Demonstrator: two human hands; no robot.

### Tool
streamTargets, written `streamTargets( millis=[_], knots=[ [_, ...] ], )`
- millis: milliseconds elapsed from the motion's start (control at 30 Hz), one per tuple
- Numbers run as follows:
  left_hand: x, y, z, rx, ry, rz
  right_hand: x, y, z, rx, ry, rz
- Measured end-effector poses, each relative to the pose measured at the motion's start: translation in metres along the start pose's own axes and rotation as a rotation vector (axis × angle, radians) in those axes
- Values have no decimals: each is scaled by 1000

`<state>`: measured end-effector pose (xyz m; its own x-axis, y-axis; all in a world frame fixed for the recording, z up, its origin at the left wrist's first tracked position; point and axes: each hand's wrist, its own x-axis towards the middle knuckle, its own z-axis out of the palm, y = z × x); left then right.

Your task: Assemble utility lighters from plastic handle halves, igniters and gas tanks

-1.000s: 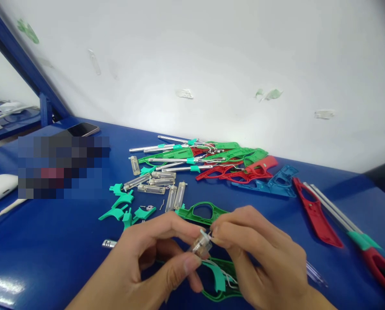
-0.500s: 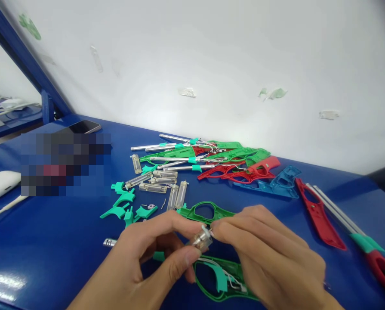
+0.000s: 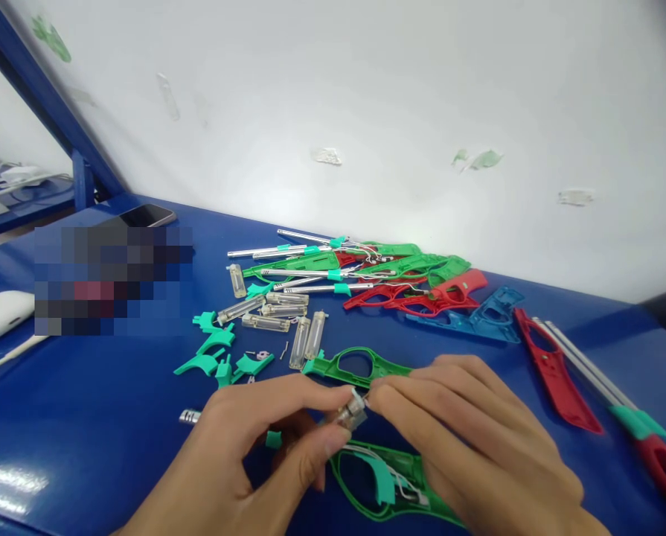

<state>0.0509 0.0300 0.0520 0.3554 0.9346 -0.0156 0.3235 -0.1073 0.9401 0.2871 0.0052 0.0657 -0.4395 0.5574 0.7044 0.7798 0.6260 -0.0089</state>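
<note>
My left hand (image 3: 254,447) pinches a small clear fuel tank (image 3: 350,414) between thumb and index finger, its valve end facing my right hand. My right hand (image 3: 466,432) has its fingertips closed at that end, on something too small to make out. Below both hands lies a green lighter half-shell (image 3: 366,512) with a teal trigger (image 3: 385,480) and white wires inside, partly covered by my right hand. Just beyond my fingers is another green half-shell (image 3: 333,368). Several clear tanks (image 3: 266,322) and teal triggers (image 3: 218,340) are scattered to the left.
Metal tubes with wires (image 3: 304,273) and green and red shells (image 3: 411,298) are heaped near the wall. Blue shells (image 3: 492,316) lie beside them. On the right are a red shell (image 3: 561,380) and long lighters (image 3: 634,420). A phone (image 3: 148,216) and white device (image 3: 3,316) lie left.
Both hands remain together at the clear tank. My right hand has shifted slightly right and the view has moved a little.
</note>
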Motion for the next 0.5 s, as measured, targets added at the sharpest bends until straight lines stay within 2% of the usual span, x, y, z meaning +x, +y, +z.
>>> streamTargets(
  millis=[100,200,267,333,500],
  knots=[
    [-4,-8,2,59,80,36,0,1,-3,-66,-25,-37],
    [-4,-8,4,88,171,116,-2,3,-7,-103,-80,-91],
    [-3,-7,5,83,186,150,-4,3,-9,-119,-109,-111],
    [-2,-7,5,74,173,161,-5,3,-10,-127,-117,-109],
    [-3,-10,2,120,45,16,-2,4,-11,-94,-114,-122]
  ],
)
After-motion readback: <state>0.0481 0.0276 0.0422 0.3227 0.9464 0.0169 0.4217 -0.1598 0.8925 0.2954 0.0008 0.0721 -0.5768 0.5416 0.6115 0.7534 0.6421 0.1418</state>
